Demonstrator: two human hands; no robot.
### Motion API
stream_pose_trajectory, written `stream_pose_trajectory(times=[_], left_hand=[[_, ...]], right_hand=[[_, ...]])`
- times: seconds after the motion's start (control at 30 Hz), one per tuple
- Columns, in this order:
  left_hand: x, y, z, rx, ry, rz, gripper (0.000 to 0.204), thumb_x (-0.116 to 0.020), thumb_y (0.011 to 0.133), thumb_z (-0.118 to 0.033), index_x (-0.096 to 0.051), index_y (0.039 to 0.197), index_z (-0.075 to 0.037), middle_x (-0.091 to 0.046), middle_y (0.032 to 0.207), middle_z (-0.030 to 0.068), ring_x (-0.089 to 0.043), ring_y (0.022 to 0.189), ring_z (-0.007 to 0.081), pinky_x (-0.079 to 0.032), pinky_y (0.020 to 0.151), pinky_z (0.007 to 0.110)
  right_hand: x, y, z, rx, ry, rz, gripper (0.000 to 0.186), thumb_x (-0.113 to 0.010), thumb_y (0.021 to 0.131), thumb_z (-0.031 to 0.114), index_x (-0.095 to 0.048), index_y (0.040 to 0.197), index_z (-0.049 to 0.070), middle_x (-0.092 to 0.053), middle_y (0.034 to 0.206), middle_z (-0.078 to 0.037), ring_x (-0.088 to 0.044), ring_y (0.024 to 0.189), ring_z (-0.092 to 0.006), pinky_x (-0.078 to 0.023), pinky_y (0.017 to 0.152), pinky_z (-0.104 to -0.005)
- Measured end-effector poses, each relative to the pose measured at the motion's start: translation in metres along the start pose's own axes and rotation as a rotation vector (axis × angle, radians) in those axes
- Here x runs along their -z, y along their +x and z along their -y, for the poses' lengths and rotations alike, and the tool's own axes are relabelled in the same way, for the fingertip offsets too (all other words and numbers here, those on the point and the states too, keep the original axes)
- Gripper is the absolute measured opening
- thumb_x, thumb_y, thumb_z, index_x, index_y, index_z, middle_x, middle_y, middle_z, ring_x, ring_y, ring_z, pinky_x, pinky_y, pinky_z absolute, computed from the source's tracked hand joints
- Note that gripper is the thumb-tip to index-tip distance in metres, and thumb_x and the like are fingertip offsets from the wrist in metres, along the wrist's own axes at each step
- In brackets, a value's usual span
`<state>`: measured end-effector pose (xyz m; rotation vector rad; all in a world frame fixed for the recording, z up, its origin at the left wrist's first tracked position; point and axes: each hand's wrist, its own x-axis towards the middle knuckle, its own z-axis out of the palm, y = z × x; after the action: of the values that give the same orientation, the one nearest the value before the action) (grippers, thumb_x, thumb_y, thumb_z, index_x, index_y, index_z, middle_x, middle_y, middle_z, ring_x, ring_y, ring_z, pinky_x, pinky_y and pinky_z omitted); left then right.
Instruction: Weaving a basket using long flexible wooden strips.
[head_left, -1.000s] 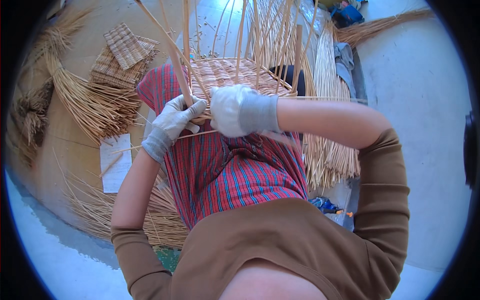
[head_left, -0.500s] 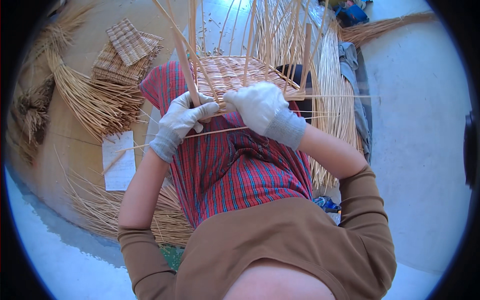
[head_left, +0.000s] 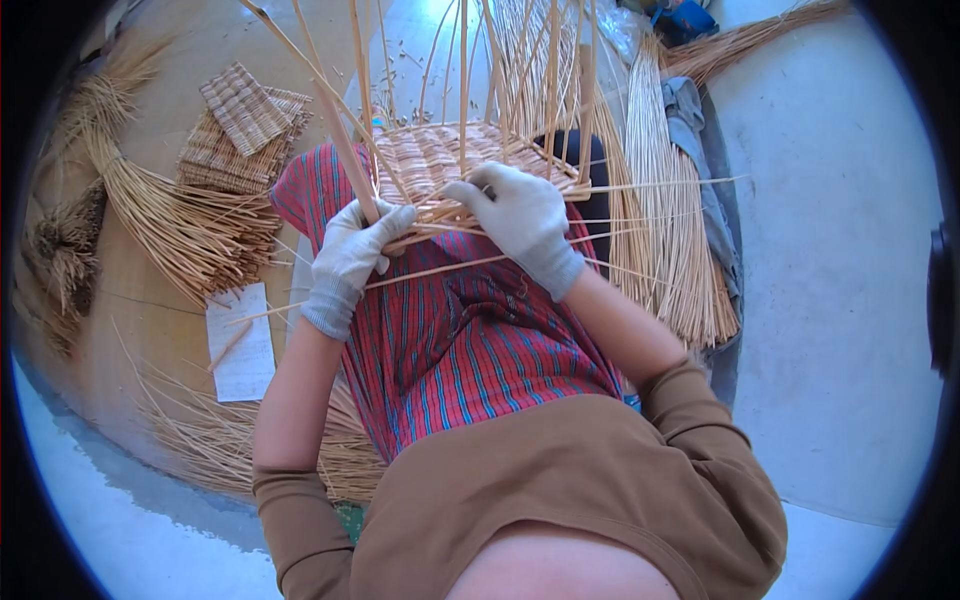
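Observation:
A partly woven basket [head_left: 430,160] rests on my lap, with a woven base and tall upright stakes [head_left: 463,90]. My left hand [head_left: 350,255], in a pale grey-white glove, is closed on its near left corner, round the foot of a thick stake [head_left: 345,150]. At the near edge, my gloved right hand [head_left: 525,220] hovers over the weave, its thumb and forefinger apart with a gap between them; its other fingers are partly hidden. Thin rods pass by the right hand, one long rod [head_left: 650,187] sticking out to the right. Another rod [head_left: 440,270] lies crosswise below both hands.
A red checked cloth [head_left: 470,350] covers my lap. On the left lie a tied bundle of rods [head_left: 165,200], woven panels [head_left: 235,125] and a paper sheet [head_left: 240,350]. Long pale rods [head_left: 670,200] are heaped on the right beside grey cloth [head_left: 690,130]. More rods [head_left: 260,440] lie lower left.
My right hand has drawn away to the right from my left thumb, and its pinch has loosened. My left hand keeps its grip on the corner. The whole view has shifted slightly.

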<state>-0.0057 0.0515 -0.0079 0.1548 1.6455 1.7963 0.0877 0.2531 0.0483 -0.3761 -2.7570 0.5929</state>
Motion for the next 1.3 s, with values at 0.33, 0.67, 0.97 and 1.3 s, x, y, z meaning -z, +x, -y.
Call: stream_pose_trajectory(times=[0.33,0.67,0.97,1.3], left_hand=[[-0.011,-0.004,0.005,-0.016,-0.025,-0.062,0.03,-0.081,0.09,-0.032,-0.068,0.097,-0.006,-0.066,0.08,0.0002,-0.059,0.058,0.0072,-0.041,0.043,0.022],[-0.011,-0.01,-0.001,-0.087,-0.042,-0.198,0.029,-0.082,0.089,-0.033,-0.065,0.087,-0.01,-0.061,0.068,-0.0021,-0.049,0.049,0.0041,-0.037,0.042,0.021],[0.014,-0.004,0.004,0.024,-0.128,0.053,0.044,-0.065,0.101,-0.044,-0.067,0.116,-0.003,-0.071,0.102,0.0043,-0.066,0.073,0.0082,-0.058,0.058,0.02],[-0.005,-0.04,-0.009,-0.325,0.407,-0.253,0.049,-0.07,0.098,-0.03,-0.056,0.137,-0.004,-0.064,0.121,0.0113,-0.069,0.087,0.0176,-0.06,0.069,0.031]], right_hand=[[0.015,0.101,0.049,0.361,0.058,-0.042,0.052,-0.068,0.086,0.014,-0.063,0.137,0.014,-0.07,0.109,-0.016,-0.064,0.112,-0.034,-0.051,0.099,-0.0429],[0.035,0.016,-0.015,0.291,-0.104,-0.273,0.05,-0.077,0.083,0.018,-0.066,0.131,0.022,-0.068,0.116,-0.005,-0.067,0.089,-0.0253,-0.05,0.09,-0.0423],[-0.008,-0.007,-0.028,0.705,-0.44,-0.218,0.071,-0.079,0.069,0.051,-0.069,0.122,0.006,-0.058,0.139,-0.005,-0.048,0.131,-0.0272,-0.036,0.112,-0.0505],[0.012,-0.015,-0.013,0.433,-0.021,-0.025,0.066,-0.079,0.083,0.033,-0.058,0.139,0.004,-0.063,0.133,-0.01,-0.06,0.122,-0.0303,-0.046,0.105,-0.0459]])
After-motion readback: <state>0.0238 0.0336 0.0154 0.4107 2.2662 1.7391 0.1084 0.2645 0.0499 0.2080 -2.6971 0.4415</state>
